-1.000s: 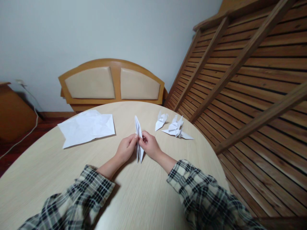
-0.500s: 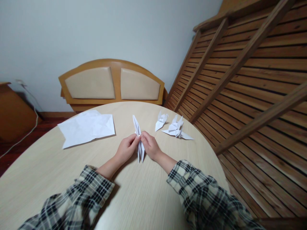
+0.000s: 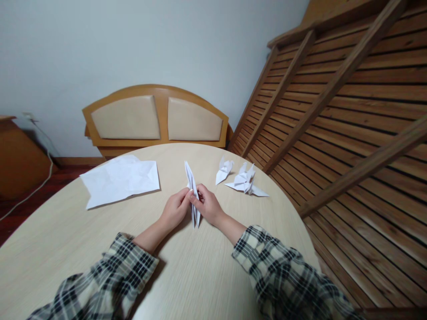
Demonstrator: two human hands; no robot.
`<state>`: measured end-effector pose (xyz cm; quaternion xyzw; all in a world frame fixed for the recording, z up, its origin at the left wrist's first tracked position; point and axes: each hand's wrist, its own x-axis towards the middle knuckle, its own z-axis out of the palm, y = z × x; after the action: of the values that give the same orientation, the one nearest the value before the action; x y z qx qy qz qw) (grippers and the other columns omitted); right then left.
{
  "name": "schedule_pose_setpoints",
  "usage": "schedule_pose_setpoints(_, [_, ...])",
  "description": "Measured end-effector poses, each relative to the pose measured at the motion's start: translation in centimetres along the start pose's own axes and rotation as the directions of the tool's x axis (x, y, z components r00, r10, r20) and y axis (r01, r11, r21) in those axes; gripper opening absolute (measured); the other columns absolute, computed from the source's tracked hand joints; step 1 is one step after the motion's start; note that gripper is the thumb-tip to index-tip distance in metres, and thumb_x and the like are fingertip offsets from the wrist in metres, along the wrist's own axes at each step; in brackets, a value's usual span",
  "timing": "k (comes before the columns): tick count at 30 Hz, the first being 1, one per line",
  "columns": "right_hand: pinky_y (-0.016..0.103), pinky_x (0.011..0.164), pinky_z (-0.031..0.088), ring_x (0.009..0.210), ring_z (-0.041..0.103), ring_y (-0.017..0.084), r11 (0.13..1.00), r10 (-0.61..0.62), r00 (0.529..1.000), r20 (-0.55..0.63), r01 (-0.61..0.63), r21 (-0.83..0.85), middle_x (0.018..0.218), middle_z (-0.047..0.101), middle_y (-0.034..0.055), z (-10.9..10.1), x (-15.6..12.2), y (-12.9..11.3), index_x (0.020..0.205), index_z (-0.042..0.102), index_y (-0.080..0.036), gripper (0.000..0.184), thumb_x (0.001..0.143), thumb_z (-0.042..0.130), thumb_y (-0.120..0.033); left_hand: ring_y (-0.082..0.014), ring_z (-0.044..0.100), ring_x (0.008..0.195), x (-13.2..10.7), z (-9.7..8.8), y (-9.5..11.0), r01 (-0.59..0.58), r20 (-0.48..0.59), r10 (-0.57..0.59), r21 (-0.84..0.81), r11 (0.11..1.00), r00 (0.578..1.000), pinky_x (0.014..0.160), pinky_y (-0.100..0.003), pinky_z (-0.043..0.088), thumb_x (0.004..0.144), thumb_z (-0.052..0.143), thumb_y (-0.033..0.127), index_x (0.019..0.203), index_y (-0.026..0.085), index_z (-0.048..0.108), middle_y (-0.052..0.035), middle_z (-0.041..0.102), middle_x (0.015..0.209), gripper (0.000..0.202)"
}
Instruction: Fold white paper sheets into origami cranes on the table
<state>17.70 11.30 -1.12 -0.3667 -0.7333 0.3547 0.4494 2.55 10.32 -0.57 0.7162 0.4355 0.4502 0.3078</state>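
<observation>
A narrow folded white origami paper stands up between my hands over the middle of the table. Its long point rises above my fingers, and two thin points hang below them. My left hand pinches it from the left side at mid-height. From the right, my right hand grips it too, the thumb lying across the front of the folds. The fingertips behind the paper are hidden. To the right of my hands lie folded paper cranes, a single one and a cluster close together.
White paper sheets with creases lie on the left of the round wooden table. Behind the table stands a padded headboard. A slatted wooden frame leans along the right side. A white cable hangs at far left.
My right thumb has moved left and down across the front of the folded paper. My left hand keeps its pinch, and the cranes and sheets have stayed in place.
</observation>
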Motion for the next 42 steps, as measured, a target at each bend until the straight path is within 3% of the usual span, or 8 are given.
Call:
schedule_pose_setpoints(14, [0.027,0.062,0.044,0.067,0.053,0.014,0.986,0.064,0.998,0.017,-0.066,0.152,0.079,0.056,-0.0014,0.3,0.2,0.0,0.095,0.053,-0.021,0.032,0.087,0.064,-0.050,-0.0162,0.049,0.065,0.3,0.1,-0.2,-0.003,-0.050,-0.004,-0.130,0.991,0.999,0.064,-0.029,0.041,0.095,0.042,0.045,0.071,0.019,0.051,0.0015,0.051,0.066,0.036])
schedule_pose_setpoints(29, [0.028,0.071,0.047,0.078,0.060,0.016,0.968,0.025,1.000,0.013,-0.027,0.250,0.084,0.061,-0.0004,0.3,0.5,0.3,0.098,0.055,-0.021,0.028,0.090,0.061,-0.047,-0.0161,0.047,0.063,0.3,0.1,-0.2,0.019,-0.103,-0.027,-0.084,0.996,0.994,0.063,-0.029,0.038,0.096,0.039,0.046,0.073,0.020,0.050,0.0022,0.049,0.065,0.036])
schedule_pose_setpoints(36, [0.027,0.063,0.041,0.070,0.054,0.014,0.988,0.026,0.999,-0.038,-0.020,0.156,0.077,0.058,-0.0009,0.2,0.6,0.3,0.089,0.056,-0.020,0.023,0.093,0.054,-0.042,-0.0159,0.045,0.061,0.3,0.0,0.1,0.027,-0.097,-0.033,-0.065,0.998,0.995,0.060,-0.029,0.036,0.095,0.040,0.047,0.071,0.020,0.050,0.0029,0.047,0.063,0.038])
schedule_pose_setpoints(42, [0.028,0.065,0.042,0.072,0.055,0.016,0.974,0.103,0.992,-0.076,-0.086,0.208,0.078,0.059,-0.0001,0.1,1.1,1.5,0.088,0.056,-0.020,0.019,0.091,0.053,-0.038,-0.0151,0.043,0.059,0.1,-0.1,0.6,0.024,-0.149,-0.028,-0.031,0.999,0.989,0.058,-0.028,0.035,0.096,0.041,0.045,0.066,0.021,0.045,0.0032,0.043,0.061,0.038])
